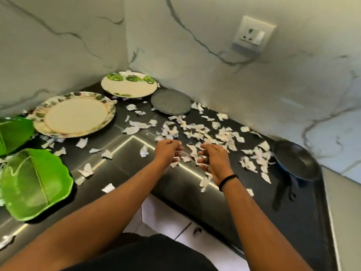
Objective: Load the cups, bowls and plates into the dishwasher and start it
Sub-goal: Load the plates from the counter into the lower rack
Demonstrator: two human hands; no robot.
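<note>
On the black counter (125,159) lie a large leaf-rimmed cream plate (74,114), a cream plate with green leaf prints (129,85) in the corner, a small grey plate (171,104), two green leaf-shaped plates (33,184) (13,133) at the left, and a dark pan (297,163) at the right. Torn white paper scraps (197,132) are strewn over the counter. My left hand (168,150) and my right hand (214,159) hover over the scraps with curled fingers; each seems to pinch small paper pieces, and scraps hang below the right hand.
Marble-look walls meet in the corner behind the plates. A wall socket (252,35) sits at the upper right. The counter's front edge runs diagonally, with white floor tiles (166,218) below it. The pan's handle points toward me.
</note>
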